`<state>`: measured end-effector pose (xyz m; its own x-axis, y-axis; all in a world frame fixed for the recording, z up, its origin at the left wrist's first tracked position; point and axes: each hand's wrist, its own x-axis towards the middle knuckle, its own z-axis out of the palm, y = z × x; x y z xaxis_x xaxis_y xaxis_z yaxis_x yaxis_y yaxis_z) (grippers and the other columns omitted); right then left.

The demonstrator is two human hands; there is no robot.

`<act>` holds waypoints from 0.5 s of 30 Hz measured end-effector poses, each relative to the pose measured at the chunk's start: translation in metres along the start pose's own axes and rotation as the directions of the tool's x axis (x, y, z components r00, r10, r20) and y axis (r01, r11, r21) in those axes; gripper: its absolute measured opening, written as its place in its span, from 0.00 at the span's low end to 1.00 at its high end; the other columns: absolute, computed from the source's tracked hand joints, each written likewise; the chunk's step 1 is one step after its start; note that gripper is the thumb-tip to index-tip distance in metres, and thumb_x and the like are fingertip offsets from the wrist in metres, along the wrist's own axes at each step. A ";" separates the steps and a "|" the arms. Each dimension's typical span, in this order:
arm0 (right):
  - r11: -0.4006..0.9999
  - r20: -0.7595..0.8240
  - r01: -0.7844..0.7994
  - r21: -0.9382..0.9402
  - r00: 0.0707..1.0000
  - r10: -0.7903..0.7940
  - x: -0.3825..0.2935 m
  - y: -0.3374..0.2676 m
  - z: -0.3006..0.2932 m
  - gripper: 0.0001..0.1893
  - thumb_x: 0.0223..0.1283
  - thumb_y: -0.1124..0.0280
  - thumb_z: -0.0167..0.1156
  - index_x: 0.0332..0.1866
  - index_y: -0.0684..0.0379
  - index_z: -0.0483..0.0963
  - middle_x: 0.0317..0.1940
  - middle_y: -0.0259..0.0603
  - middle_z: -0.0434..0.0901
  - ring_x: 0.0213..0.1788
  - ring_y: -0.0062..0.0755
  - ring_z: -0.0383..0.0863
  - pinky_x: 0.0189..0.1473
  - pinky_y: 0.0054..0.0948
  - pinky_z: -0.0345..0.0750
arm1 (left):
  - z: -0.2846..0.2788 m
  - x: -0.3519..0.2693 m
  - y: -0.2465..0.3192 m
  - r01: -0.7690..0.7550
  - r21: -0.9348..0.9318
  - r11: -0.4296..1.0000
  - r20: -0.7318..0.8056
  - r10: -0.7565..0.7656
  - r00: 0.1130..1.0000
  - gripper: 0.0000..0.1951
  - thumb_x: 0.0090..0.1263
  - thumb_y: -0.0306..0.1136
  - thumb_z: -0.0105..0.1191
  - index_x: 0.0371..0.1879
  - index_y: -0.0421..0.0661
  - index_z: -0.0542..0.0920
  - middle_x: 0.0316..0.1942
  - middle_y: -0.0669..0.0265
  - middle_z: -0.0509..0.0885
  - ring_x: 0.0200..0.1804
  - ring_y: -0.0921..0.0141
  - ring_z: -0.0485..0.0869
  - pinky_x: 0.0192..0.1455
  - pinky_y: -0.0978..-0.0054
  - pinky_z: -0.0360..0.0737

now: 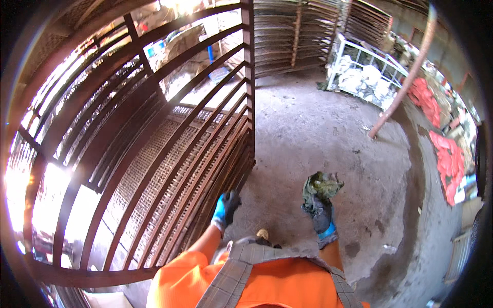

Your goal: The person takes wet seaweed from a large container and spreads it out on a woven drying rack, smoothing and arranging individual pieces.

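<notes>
My right hand [322,215], in a dark work glove with a blue band and grey cuff, is closed around a crumpled green cloth or rag [320,186] above the concrete floor. My left hand [230,206], gloved in the same way, is beside the lower edge of a rack of brown slats [185,154]. Whether its fingers touch the rack cannot be told, and nothing is seen held in it. An orange shirt and a grey checked apron cover my body at the bottom of the view.
A slanted, rusty pole [404,88] meets the floor on the right. Behind it stands a white metal-framed crib [366,54] filled with white bundles. Red sacks [446,158] lie along the right wall. Slatted racks [292,34] stand at the back. Wet patches mark the concrete floor [308,127].
</notes>
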<state>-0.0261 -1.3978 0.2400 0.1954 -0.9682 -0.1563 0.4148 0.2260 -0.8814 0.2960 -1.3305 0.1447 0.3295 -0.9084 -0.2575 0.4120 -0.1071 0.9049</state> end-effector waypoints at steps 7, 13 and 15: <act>0.996 -0.158 0.013 -0.088 0.987 -0.027 0.176 -0.019 -0.098 0.17 0.66 0.68 0.56 0.58 0.58 0.72 0.48 0.35 0.79 0.41 0.29 0.81 0.38 0.33 0.81 | 0.153 0.169 0.145 -0.209 0.249 0.946 0.106 0.188 0.976 0.22 0.74 0.44 0.50 0.58 0.38 0.73 0.45 0.62 0.82 0.44 0.72 0.79 0.50 0.75 0.75; 0.980 -0.263 -0.196 0.024 0.945 0.196 0.342 -0.067 -0.204 0.18 0.64 0.73 0.56 0.60 0.56 0.69 0.46 0.36 0.78 0.39 0.29 0.78 0.34 0.31 0.79 | 0.264 0.335 0.150 -0.165 0.146 0.975 0.151 0.143 0.978 0.24 0.74 0.44 0.49 0.59 0.37 0.72 0.47 0.58 0.82 0.46 0.70 0.81 0.52 0.73 0.76; 0.973 -0.156 -0.123 -0.196 0.983 0.093 0.412 -0.073 -0.243 0.18 0.66 0.67 0.52 0.60 0.55 0.69 0.46 0.37 0.78 0.39 0.31 0.79 0.34 0.33 0.79 | 0.292 0.386 0.142 -0.092 0.147 0.985 0.148 0.070 0.986 0.24 0.74 0.45 0.49 0.59 0.37 0.72 0.46 0.59 0.82 0.45 0.70 0.81 0.51 0.73 0.76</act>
<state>-0.1921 -1.8391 0.1312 0.0921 -0.9479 -0.3051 0.2053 0.3179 -0.9256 0.2334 -1.8146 0.2734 0.2282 -0.9634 -0.1404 0.2504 -0.0813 0.9647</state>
